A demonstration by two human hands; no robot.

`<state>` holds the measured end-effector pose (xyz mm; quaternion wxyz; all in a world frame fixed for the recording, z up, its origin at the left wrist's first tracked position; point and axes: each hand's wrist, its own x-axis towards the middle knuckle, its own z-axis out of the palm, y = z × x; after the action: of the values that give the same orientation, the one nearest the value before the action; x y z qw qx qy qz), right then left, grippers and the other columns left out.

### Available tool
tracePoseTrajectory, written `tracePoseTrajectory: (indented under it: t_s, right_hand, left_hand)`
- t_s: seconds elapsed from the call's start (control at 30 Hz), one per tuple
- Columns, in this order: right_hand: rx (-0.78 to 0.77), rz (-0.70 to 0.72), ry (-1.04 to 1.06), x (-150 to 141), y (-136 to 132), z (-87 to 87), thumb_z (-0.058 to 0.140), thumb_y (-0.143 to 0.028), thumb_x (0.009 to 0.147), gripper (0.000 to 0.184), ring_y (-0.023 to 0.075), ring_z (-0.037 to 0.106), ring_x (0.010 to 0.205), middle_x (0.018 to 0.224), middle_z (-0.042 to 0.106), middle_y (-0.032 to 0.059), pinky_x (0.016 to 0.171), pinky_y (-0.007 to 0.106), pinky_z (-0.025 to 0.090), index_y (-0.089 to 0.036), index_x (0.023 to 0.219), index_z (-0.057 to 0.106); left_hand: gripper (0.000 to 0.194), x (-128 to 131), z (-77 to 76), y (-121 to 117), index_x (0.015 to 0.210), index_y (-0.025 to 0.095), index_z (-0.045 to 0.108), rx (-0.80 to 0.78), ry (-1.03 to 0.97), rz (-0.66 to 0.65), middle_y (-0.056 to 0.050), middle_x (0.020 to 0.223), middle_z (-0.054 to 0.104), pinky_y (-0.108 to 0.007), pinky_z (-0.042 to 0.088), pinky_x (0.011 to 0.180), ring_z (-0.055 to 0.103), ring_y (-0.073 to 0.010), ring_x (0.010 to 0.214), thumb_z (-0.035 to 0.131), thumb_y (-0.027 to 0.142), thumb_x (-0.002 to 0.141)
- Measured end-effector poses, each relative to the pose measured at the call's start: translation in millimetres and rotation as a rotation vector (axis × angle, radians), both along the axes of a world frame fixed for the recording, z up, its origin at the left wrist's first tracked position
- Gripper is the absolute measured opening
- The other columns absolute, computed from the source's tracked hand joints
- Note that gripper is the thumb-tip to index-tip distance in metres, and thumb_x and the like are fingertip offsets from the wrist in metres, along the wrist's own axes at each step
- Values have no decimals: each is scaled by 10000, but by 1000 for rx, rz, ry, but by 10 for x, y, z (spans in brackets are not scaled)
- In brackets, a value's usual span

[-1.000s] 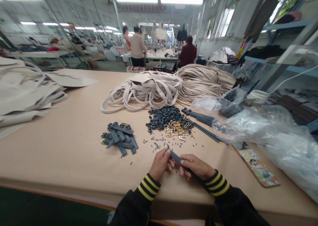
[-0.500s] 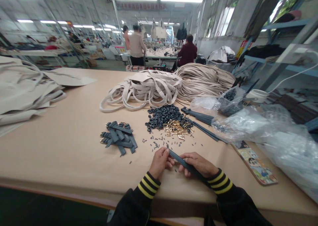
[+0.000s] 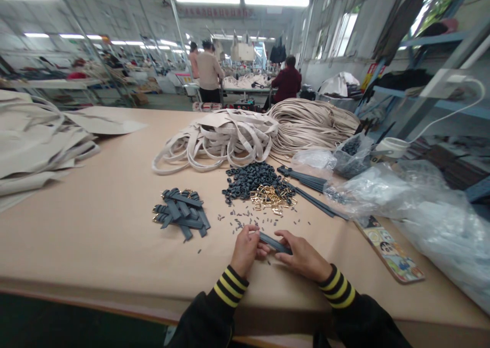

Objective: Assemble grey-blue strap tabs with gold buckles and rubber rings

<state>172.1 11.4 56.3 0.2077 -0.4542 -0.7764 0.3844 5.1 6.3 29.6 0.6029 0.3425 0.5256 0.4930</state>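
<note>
A dark grey flat strap (image 3: 273, 242) spans the gap between my hands, low over the near part of the table. My left hand (image 3: 244, 249) is closed on its left end, thumb against fingers. At the other end, the thumb and fingers of my right hand (image 3: 305, 256) close around the strap. Just beyond my hands lie small dark bits (image 3: 264, 220), scattered on the tabletop. Behind these sit gold metal buckles (image 3: 271, 197) and a heap of dark loops (image 3: 250, 179). Short dark straps with gold buckles (image 3: 182, 211) are piled to the left.
Long dark straps (image 3: 314, 201) lie right of the buckles. Clear plastic bags (image 3: 417, 200) and a cartoon-patterned phone case (image 3: 394, 251) occupy the right side. Beige straps (image 3: 229, 136) are heaped at the back, and beige fabric pieces (image 3: 34, 139) at the left. People work farther off.
The strap's long part that reached under my right wrist no longer shows there; only a short length is visible between my hands. My right hand's fingers have shifted along it.
</note>
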Motion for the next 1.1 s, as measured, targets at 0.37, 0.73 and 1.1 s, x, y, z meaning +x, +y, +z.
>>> tracePoseTrajectory:
  t_s: [0.37,0.73,1.1]
  right_hand:
    - [324,-76,-153,-170,-51,-81,457,-159,780,161,191,558,806,866,594,65,703,290,417,-181,933,501]
    - [-260,49,199,-76,54,13,328,-307,870,315,78,464,403,558,567,-8,440,193,372,-157,665,515]
    - [-400,52,303,-59,70,-31,445,-259,792,175,81,493,462,638,599,3,461,190,371,-128,805,561]
  left_hand:
    - [286,16,44,-11,885,161,406,5,-47,0,5,539,600,-162,456,403,558,-87,427,530,370,734]
    - [345,18,86,-23,658,140,443,12,47,-150,21,423,537,-126,328,262,474,-70,290,453,469,760]
    - [343,20,63,-11,653,137,441,8,74,-146,20,426,535,-130,328,265,473,-71,288,438,460,768]
